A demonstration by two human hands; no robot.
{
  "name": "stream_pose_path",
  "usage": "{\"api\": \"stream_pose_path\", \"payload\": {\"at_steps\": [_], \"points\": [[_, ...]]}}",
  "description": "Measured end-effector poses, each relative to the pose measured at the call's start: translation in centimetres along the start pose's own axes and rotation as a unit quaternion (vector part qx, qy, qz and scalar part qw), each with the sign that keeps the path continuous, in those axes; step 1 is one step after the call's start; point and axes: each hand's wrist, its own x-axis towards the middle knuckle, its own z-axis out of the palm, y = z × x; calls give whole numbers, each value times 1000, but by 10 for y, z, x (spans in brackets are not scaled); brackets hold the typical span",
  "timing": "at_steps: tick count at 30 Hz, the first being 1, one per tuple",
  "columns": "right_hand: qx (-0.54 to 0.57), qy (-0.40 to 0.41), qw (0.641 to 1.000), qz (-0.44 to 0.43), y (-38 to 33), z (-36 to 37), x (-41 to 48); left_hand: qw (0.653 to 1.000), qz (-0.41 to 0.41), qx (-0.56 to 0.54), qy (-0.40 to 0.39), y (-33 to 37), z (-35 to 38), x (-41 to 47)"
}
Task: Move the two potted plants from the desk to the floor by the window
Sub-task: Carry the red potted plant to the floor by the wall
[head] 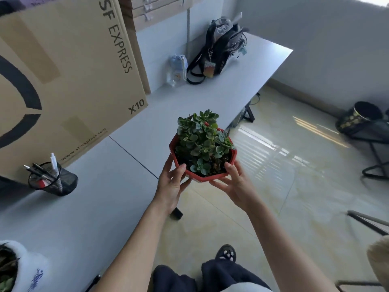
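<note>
Head view shows you holding the red octagonal plastic pot of green succulents [203,153] at mid-frame, just past the edge of the white desk [105,207] and over the glossy tiled floor [284,175]. Your left hand [171,186] and right hand [235,186] cup it from below, thumbs hooked over the rim. At lower left the white ceramic potted plant [19,268] remains on the desk, so judging by this, neither has reached the floor yet.

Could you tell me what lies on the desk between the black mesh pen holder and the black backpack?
Head view: a clear plastic bottle before the backpack; otherwise bare.
</note>
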Motion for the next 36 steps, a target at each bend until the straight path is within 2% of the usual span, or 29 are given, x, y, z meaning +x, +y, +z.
{"api": "stream_pose_path", "payload": {"at_steps": [12, 26, 36], "points": [[34, 64, 997, -37, -85, -129, 1, 997, -18, 36, -68, -32, 150, 56], [63, 185, 976, -93, -154, -257, 6, 978, -65, 66, -186, -59, 303, 120], [93, 250, 954, -135, -226, -321, 66, 955, -80, 94, -270, -52, 405, 221]]}}
